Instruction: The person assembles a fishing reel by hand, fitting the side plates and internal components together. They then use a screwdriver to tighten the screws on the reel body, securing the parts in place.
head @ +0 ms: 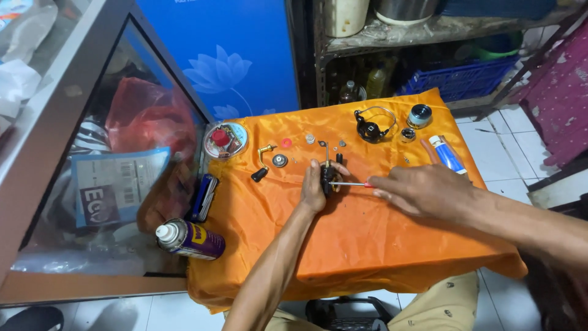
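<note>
Left hand (313, 187) grips a small black reel body (327, 181) near the middle of the orange cloth (367, 245), fingers curled round it and the thumb over its top. Right hand (422, 191) comes in from three o'clock, fingers pinched on a red-handled screwdriver (350, 184) whose thin shaft lies level and meets the reel body at its right side.

Bare cloth lies open toward six o'clock, from the hands to the near edge where the fabric drapes over. Toward twelve o'clock the room is tighter, taken up by loose parts. At nine o'clock the cloth edge runs close beside a glass cabinet (73, 153).

Counted on the cloth: one gold-armed crank handle (262, 164) with a black knob, one round silver disc (280, 160), one red washer (286, 143), one black rotor with a wire bail (371, 127), one spool (419, 115), one blue-and-white tube (446, 153), one round tin with a red cap (225, 140), and several tiny pieces too small to tell. One spray can (188, 239) lies on its side at the seven o'clock corner, one dark blue case (203, 197) just above it.

Around it are white floor tiles (508, 141), a blue panel with a lotus print (233, 55), and a metal shelf rack (429, 30) holding a blue crate (459, 79).
</note>
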